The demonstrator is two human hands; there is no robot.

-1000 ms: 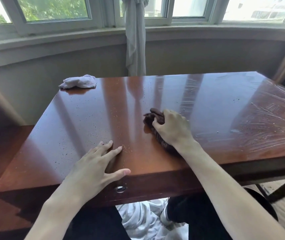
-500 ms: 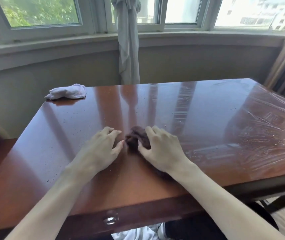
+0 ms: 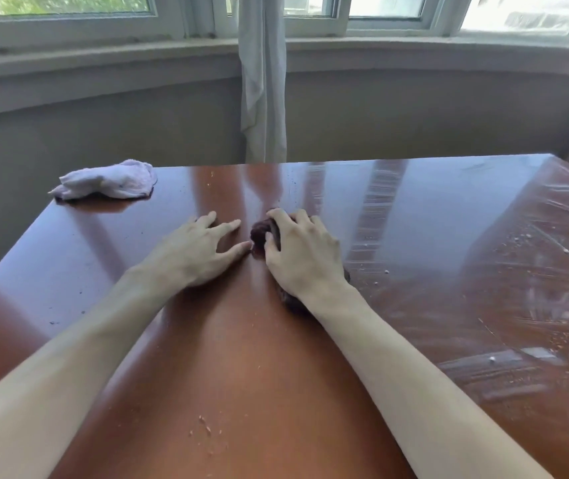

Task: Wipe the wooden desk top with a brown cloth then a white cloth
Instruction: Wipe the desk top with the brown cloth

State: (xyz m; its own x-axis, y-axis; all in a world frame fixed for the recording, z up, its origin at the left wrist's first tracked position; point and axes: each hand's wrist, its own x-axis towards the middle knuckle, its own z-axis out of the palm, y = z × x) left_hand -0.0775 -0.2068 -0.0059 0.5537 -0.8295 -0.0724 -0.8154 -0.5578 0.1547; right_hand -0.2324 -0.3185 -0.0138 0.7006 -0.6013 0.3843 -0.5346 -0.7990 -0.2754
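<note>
The glossy wooden desk top fills the lower view, dotted with crumbs and dust. My right hand lies on top of the bunched brown cloth, fingers curled over it, pressing it to the wood at mid-desk. Most of the cloth is hidden under the palm; a dark bit shows by the wrist. My left hand rests flat on the desk just left of the cloth, fingers spread, thumb tip near it. A crumpled white cloth lies at the far left corner.
Clear plastic film with crumbs covers the desk's right part. A grey curtain hangs behind the far edge, under a curved window sill. The desk's left edge drops off beside the white cloth.
Both hands have moved away from me toward the far edge, the right one pushing the brown cloth along. The left hand moved up from the near edge to beside the cloth.
</note>
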